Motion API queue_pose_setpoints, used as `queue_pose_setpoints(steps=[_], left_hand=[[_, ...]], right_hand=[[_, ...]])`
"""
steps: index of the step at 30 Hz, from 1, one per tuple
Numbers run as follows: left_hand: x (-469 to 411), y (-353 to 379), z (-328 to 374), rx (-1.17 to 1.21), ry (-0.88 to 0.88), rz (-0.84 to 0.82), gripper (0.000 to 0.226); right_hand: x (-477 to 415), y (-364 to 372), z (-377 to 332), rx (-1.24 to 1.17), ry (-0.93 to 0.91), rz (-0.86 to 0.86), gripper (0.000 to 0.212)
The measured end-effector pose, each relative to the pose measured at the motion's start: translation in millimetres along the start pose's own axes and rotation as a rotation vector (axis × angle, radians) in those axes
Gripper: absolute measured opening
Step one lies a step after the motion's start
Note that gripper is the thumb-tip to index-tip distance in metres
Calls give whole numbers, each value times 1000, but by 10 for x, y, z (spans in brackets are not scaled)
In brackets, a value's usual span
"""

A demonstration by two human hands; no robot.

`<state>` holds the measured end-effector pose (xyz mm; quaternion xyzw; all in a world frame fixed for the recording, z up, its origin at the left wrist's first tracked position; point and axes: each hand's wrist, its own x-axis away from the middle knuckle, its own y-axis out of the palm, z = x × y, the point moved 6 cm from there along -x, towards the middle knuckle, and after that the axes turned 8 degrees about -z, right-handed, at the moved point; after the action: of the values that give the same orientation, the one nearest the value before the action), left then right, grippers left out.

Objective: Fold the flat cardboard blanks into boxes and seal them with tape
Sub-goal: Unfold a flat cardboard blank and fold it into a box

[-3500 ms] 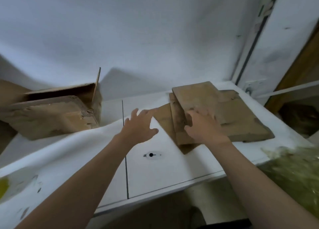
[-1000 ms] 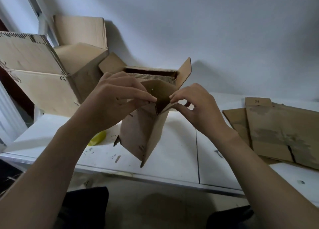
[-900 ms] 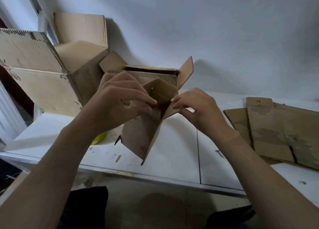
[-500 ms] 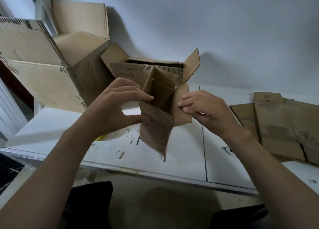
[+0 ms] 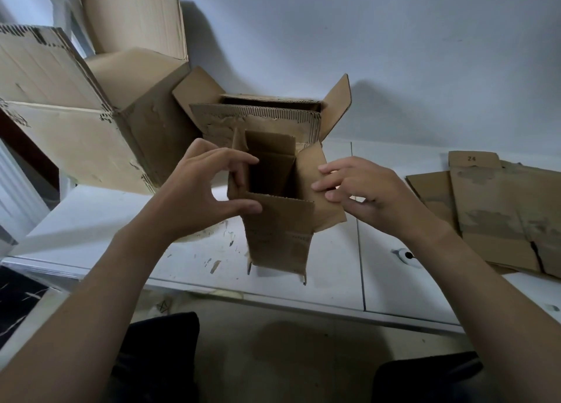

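Small box (image 5: 279,229): a blank opened into an upright tube, top end open toward the camera, held over the front part of the tabletop (image 5: 334,284) between both hands.
Flaps: the near one stands up, the right one splays outward.
Left hand (image 5: 194,190): fingers (image 5: 239,160) curled over the box's left wall, thumb on the near face — a pinch on that corner.
Right hand (image 5: 373,193): bent fingers (image 5: 326,169) press their tips on the splayed right flap; the thumb is hidden.
Open box (image 5: 267,120): just behind the small one, flaps up.
Large box (image 5: 76,123): to the left, tilted.
Flat blanks (image 5: 498,214): an overlapping stack on the right — well apart from the hands.
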<state>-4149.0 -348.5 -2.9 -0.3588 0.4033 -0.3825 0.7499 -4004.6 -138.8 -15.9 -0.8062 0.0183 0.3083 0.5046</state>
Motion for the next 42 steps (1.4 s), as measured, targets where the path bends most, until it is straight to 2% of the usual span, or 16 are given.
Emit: queue_pose_setpoints(steps=[4,7,10,12,15,20,23,27,29,32,38,42], left_hand=[[54,125,-17,-19,-60,-4,55],[93,223,2,-3,-80,22,50],[134,242,13,65,-114,47,49],[157,253,70,88,-104,40,49],[196,286,145,113,-87,23,49],[213,310,183,143,-83,-14,49],[202,308,217,157,-73,-22,48],[189,321,237,164,-62,-34,49],[189,326,235,175,-53,-34,49],[203,332,213,188,-34,-24,52],[219,448,100,211,-66,-25,84],[226,509,101,139,-75,-112,80]], right_hand=[[5,50,18,-1,-17,-81,10],[-6,43,28,-107,78,-198,31],[-27,17,23,-171,189,-208,42],[-97,0,17,-132,259,-148,36],[-209,20,38,-52,373,-68,7],[-249,128,122,-150,589,-93,72],[-309,141,116,-171,638,-164,84],[-439,126,79,-116,625,-151,76],[-444,222,96,-107,649,-201,71],[-425,288,154,-70,662,-202,55],[-443,282,155,-180,687,-174,37],[-475,292,117,-224,694,-163,32]])
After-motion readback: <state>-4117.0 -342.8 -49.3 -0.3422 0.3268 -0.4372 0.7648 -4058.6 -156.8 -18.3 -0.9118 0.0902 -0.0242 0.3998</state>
